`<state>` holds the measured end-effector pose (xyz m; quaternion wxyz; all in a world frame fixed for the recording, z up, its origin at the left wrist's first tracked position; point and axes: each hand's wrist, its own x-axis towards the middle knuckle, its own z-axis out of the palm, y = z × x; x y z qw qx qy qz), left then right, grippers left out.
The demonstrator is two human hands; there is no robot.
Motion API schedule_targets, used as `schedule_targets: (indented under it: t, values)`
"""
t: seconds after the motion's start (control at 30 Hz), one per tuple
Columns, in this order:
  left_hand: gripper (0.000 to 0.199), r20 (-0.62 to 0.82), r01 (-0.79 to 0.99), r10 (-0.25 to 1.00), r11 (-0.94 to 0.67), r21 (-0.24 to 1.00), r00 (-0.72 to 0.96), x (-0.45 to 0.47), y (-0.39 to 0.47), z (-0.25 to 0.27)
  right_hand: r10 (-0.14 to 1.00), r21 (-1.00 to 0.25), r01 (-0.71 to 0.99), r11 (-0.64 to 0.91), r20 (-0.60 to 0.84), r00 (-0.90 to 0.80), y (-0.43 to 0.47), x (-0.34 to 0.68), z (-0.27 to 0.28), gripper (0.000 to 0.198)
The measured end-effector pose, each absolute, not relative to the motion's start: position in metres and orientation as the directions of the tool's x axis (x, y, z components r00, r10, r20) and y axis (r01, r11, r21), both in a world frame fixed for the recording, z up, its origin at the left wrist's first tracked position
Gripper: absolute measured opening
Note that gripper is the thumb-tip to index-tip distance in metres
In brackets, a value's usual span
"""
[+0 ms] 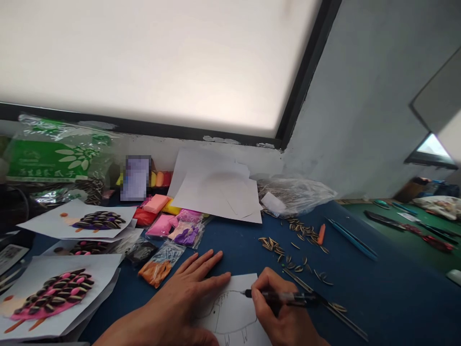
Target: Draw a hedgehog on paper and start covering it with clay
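Note:
My right hand is closed around a black pen, and the pen's tip touches a white sheet of paper. On this sheet is a thin line drawing of an animal with short legs, an eye dot and small spiky strokes along its upper edge. My left hand lies flat with fingers spread, covering the left part of the sheet. Just beyond its fingers sits a small bag of orange clay. Sunflower seeds are scattered past my right hand, and metal tweezers lie beside it.
Hedgehog pictures of clay and seeds lie at left. Behind them stands a green seed bag. Pink and purple clay packets, blank papers and a clear plastic bag line the back. Blue tweezers lie at right.

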<state>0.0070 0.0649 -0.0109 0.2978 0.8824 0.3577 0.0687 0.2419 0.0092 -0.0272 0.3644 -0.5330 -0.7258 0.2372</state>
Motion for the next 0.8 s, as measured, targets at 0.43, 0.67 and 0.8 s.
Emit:
schedule_targets:
  t: [0.43, 0.67, 0.8]
  values:
    - [0.093, -0.082, 0.571, 0.665, -0.564, 0.596, 0.742, 0.0047, 0.0639, -0.0133, 0.937, -0.739, 0.578, 0.346, 0.239, -0.255, 0.0082, 0.2392, -0.0351, 0.017]
    - [0.091, -0.067, 0.564, 0.67, -0.562, 0.605, 0.74, 0.0059, 0.0649, -0.0138, 0.95, -0.806, 0.521, 0.282, 0.16, -0.268, 0.008, 0.2383, -0.0358, 0.018]
    - [0.09, -0.094, 0.581, 0.67, -0.556, 0.595, 0.737, 0.0077, 0.0646, -0.0124, 0.945, -0.788, 0.541, 0.295, 0.157, -0.287, 0.0086, 0.239, -0.0355, 0.017]
